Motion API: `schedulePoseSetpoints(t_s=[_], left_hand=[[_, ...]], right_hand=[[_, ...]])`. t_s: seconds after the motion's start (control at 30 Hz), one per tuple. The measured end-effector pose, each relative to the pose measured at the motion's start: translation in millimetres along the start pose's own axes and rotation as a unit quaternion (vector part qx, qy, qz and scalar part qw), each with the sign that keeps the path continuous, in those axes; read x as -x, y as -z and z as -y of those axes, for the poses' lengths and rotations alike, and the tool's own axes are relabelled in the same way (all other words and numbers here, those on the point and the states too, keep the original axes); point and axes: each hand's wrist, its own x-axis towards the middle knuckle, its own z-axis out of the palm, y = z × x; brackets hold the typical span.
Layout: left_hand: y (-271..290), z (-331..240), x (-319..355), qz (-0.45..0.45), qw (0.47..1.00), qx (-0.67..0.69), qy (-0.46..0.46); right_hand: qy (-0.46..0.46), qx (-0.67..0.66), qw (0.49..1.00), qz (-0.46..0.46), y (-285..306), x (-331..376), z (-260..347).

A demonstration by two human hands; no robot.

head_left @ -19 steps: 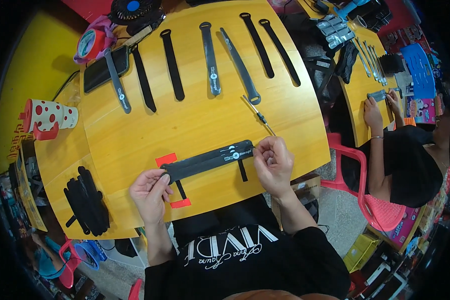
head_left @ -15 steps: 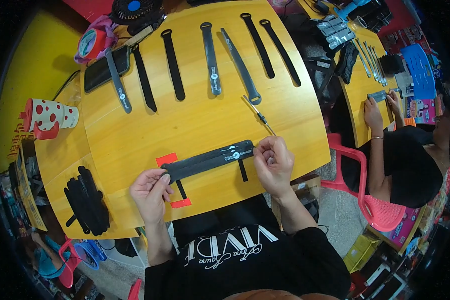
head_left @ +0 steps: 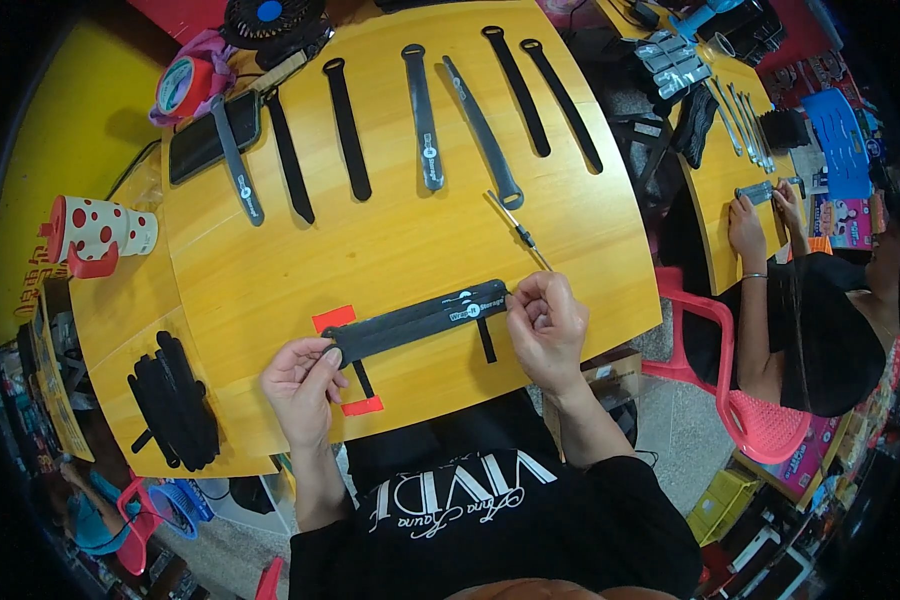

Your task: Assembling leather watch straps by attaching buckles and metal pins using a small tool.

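A small stack of dark grey straps [head_left: 410, 326] with white print lies slanted near the table's front edge. The left end is pinched between the thumb and fingers of my left hand [head_left: 306, 380]. At the other end, my right hand [head_left: 548, 322] pinches the straps' tip, its fingers curled in. Under the stack run two thin black strips; the left strip [head_left: 362, 378] has red tape [head_left: 361, 407] at its near end, the right strip [head_left: 486, 342] pokes out below. Another piece of red tape [head_left: 333, 319] shows just beyond the stack.
Several loose straps [head_left: 346, 130] lie spread across the yellow table's far half. A slim pen-like tool [head_left: 522, 235] lies beyond my right hand. Leftward are a pile of black straps [head_left: 173, 405], a dotted mug [head_left: 100, 232] and a phone [head_left: 213, 140]. A co-worker sits at the right table.
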Motion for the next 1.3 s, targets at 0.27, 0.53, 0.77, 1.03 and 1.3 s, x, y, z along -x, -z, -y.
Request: schedulePoseSetpoints(t_s=[0.27,0.53,0.77,1.03,1.3], left_hand=[[0,0,0,-0.004,1.000,0.002,0.000],[1,2,0,-0.005,1.000,-0.005,0.002],[1,-2,0,0.004,1.000,-0.008,-0.002],[-3,1,3,-0.002,1.000,-0.004,-0.002],[-11,-2,8,-0.047,0.993,-0.077,-0.072]], right_hand=[[0.019,0.023,1.000,-0.005,0,-2,2],[0.014,0.003,1.000,-0.013,-1,-1,-2],[0.017,0.016,1.000,-0.010,-1,-2,5],[0.033,0.022,0.999,-0.018,-1,-1,-2],[0.020,0.017,1.000,-0.013,-1,0,3]])
